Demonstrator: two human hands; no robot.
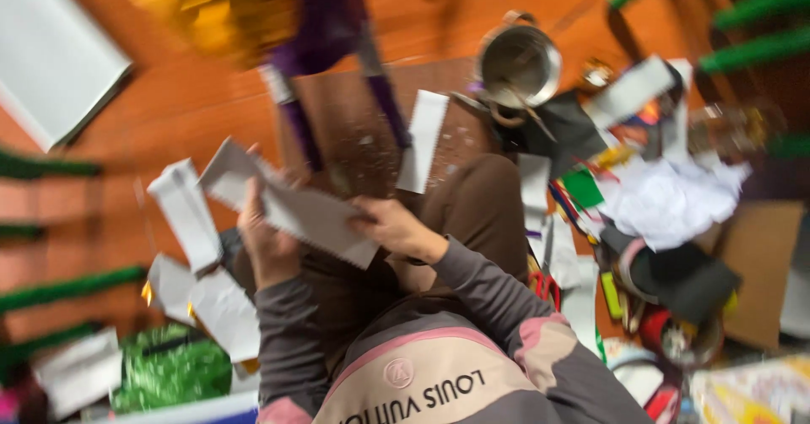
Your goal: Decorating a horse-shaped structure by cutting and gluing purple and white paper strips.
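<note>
My left hand grips the left part of a strip of white paper, fingers curled behind it and the thumb side against its near face. The strip slants from ten o'clock down to four o'clock across my lap, and its lower edge looks scalloped, though blur softens it. My right hand pinches the strip's lower right end, fingers closed on the paper. So the paper lies between both hands, held above my brown trousers.

At nine o'clock of my left hand, more folded white paper pieces lie on the orange floor, and below them, at seven o'clock, sits a crumpled green glittery sheet. Green fuzzy strips run along the far left edge.

At twelve o'clock a brown board lies before my knees, with a narrow white strip on it. Towards one o'clock stands a metal pot. To the right, at three o'clock, there is a heap of crumpled white paper, dark sheets, and red-handled scissors beside my right leg. Nothing lies between my hands and the strip.
</note>
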